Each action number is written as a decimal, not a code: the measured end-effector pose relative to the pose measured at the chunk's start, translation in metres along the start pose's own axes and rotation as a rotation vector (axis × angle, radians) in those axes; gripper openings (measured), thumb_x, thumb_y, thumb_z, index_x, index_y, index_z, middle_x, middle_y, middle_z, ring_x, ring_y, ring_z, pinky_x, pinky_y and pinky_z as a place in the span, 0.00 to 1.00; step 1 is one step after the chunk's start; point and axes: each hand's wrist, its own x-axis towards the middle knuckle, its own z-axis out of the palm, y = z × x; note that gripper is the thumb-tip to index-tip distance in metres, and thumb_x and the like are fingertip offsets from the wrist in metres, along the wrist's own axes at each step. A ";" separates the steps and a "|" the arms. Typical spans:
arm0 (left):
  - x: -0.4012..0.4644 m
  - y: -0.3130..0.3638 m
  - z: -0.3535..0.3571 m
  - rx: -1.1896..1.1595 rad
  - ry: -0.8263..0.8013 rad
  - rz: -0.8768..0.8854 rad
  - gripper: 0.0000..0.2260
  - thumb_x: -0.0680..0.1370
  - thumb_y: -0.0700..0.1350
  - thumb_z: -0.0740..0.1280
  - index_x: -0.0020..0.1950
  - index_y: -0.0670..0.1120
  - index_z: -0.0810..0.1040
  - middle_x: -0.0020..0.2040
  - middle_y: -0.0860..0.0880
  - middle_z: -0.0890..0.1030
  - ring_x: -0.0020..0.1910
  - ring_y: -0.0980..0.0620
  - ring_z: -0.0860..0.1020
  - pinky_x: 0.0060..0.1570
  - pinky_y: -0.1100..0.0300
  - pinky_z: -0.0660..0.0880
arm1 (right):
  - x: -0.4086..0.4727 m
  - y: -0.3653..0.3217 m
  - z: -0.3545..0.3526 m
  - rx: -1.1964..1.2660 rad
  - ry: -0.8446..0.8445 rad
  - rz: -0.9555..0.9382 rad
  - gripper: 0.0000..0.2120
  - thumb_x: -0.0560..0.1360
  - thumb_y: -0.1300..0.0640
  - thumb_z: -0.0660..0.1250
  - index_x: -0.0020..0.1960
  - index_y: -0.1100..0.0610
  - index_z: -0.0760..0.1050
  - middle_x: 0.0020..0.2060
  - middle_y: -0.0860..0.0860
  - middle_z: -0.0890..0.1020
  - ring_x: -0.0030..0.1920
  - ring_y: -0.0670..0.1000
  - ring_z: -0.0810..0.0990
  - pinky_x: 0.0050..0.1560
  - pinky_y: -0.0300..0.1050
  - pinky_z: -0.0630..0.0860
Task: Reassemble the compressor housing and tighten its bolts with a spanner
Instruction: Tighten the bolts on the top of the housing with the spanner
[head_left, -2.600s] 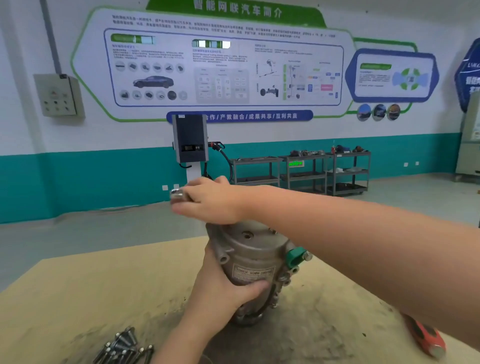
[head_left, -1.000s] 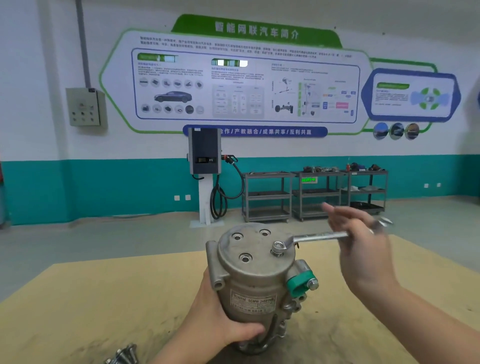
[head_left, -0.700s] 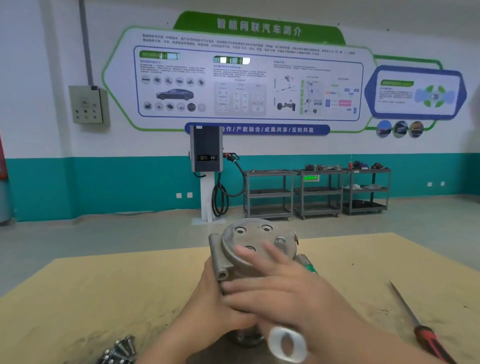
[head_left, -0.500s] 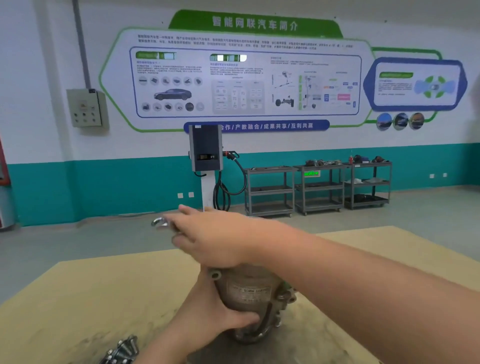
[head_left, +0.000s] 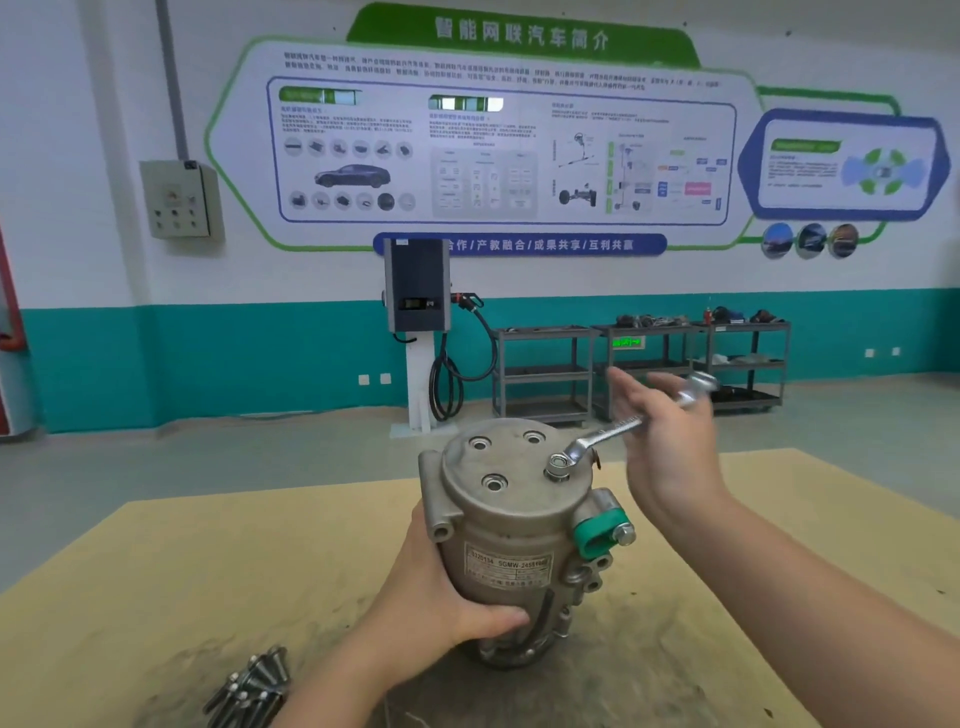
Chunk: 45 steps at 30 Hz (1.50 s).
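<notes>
Standing upright on the yellow workbench (head_left: 156, 571), the compressor housing (head_left: 511, 540) is being steadied by the person's left hand (head_left: 441, 597), whose fingers and thumb are wrapping around its lower body. The right hand (head_left: 670, 447) is holding the spanner (head_left: 618, 428) by the far part of its shank, some fingers stretching loosely outward, while the ring end is sitting over the bolt (head_left: 558, 462) on the right edge of the top cover. To my eye, the tightening is going best if the ring is staying fully seated and level on the head, and the pull is coming from near the handle's end. Three other holes in the cover are showing no bolt heads, and spare bolts (head_left: 249, 686) are lying in a heap near the front edge, so more fastening is probably waiting.
</notes>
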 end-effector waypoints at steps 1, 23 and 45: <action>0.000 0.000 0.000 -0.001 0.005 0.006 0.53 0.50 0.65 0.84 0.71 0.58 0.65 0.64 0.57 0.78 0.65 0.59 0.76 0.68 0.53 0.72 | -0.016 -0.002 -0.015 0.110 -0.007 -0.049 0.10 0.76 0.72 0.62 0.49 0.58 0.70 0.51 0.58 0.84 0.60 0.56 0.81 0.62 0.47 0.76; -0.002 0.008 -0.004 -0.025 -0.030 0.049 0.51 0.55 0.59 0.85 0.73 0.57 0.64 0.67 0.56 0.77 0.68 0.58 0.74 0.69 0.52 0.70 | 0.026 -0.007 0.081 -1.443 -0.646 -0.003 0.13 0.84 0.54 0.51 0.62 0.62 0.62 0.49 0.56 0.75 0.43 0.51 0.75 0.41 0.46 0.69; -0.019 0.078 0.005 -0.511 0.464 0.585 0.25 0.76 0.62 0.66 0.71 0.55 0.76 0.72 0.57 0.74 0.69 0.66 0.70 0.75 0.58 0.58 | -0.103 -0.005 0.049 -1.376 -1.197 -0.987 0.25 0.82 0.50 0.53 0.77 0.58 0.59 0.77 0.52 0.62 0.78 0.50 0.51 0.76 0.46 0.38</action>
